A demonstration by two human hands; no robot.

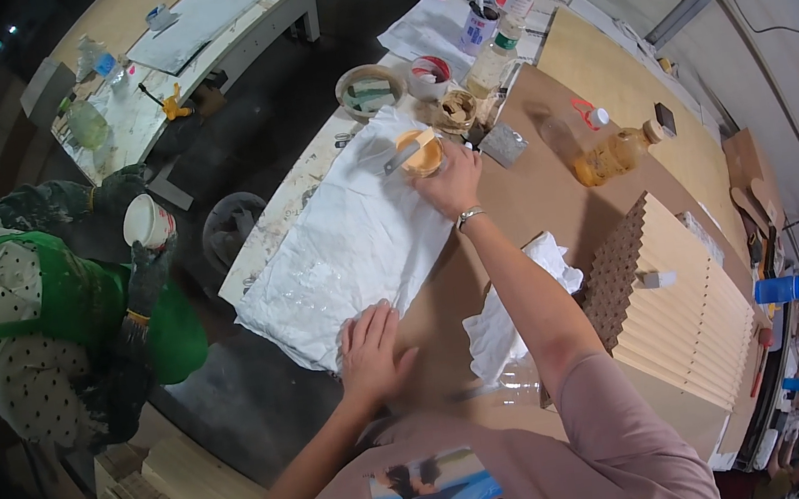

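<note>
On the bench lies a crumpled white cloth [319, 250], spread out in front of me. My left hand [372, 349] rests flat at its near edge, fingers stretched out, with nothing in it. At the far end of the cloth my right hand [451, 182] is closed around the side of a small cup of orange-tan paste [423, 158]. A flat-bladed scraper [400, 156] lies across the cup's rim. Part of the cup is hidden behind my fingers.
Beyond the cup stand a bowl [371, 92], a red-and-white tub [428, 76] and several bottles. A grey block [504, 145] and a bottle of amber liquid [619, 155] are to the right, near ridged wooden panels [679, 303]. At left, a co-worker holds a white tub [148, 222].
</note>
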